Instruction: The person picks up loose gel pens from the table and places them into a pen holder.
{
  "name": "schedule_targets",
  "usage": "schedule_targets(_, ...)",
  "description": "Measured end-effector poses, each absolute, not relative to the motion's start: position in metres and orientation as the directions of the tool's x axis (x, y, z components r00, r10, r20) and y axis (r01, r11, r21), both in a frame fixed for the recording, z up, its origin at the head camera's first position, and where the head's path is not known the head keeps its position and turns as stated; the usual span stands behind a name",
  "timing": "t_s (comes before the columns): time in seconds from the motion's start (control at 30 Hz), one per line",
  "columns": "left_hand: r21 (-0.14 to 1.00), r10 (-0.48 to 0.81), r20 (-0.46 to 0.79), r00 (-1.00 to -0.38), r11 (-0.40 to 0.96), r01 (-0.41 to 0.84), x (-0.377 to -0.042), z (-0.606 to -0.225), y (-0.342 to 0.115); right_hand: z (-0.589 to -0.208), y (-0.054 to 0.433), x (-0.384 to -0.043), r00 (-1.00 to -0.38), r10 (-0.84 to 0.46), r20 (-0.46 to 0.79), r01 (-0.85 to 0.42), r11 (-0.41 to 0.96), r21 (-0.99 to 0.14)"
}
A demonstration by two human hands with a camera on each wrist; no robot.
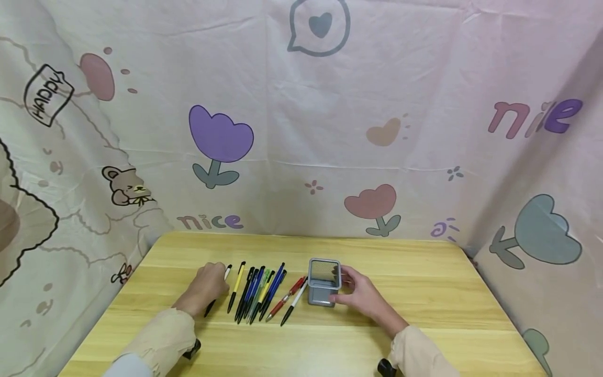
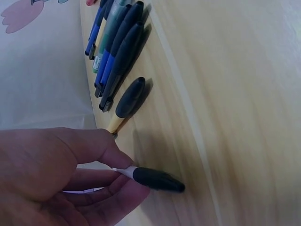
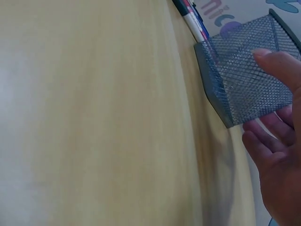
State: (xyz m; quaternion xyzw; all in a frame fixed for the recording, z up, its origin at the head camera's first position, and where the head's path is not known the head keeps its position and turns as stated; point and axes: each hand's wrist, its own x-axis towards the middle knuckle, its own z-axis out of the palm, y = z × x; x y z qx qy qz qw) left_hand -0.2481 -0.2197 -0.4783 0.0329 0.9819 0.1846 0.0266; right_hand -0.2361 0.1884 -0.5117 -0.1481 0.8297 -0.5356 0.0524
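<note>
My left hand (image 1: 207, 287) is at the left end of a row of pens. Between its thumb and fingers it pinches a white pen with a black grip (image 2: 157, 180), whose dark tip points away from the palm in the left wrist view. At the right end of the row stands a grey mesh pen holder (image 1: 322, 298), upright with its square mouth up. My right hand (image 1: 360, 293) holds the holder from its right side, thumb on the near face and fingers behind. No pens show inside it.
Beside the left hand lies a yellow pen with a black grip (image 1: 236, 288). Several blue, black, green and yellow pens (image 1: 259, 293) lie close together. A red pen (image 1: 286, 298) and another white pen (image 1: 294, 302) lie near the holder. A printed cloth (image 1: 301, 120) hangs behind the wooden table (image 1: 424, 293).
</note>
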Motion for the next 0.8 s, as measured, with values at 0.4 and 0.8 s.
schedule_targets(0.4,0.367,0.083,-0.030,-0.996,0.928,0.066,-0.246,-0.475,-0.222,-0.508,0.192,-0.237,-0.929,-0.369,0.036,-0.203,0.424,-0.882)
schedule_targets(0.8,0.465,0.119,0.111,-0.987,0.871,0.157,-0.242,-0.448,-0.206,-0.504,0.195,-0.231,-0.921,-0.390,0.026,-0.194,0.399,-0.896)
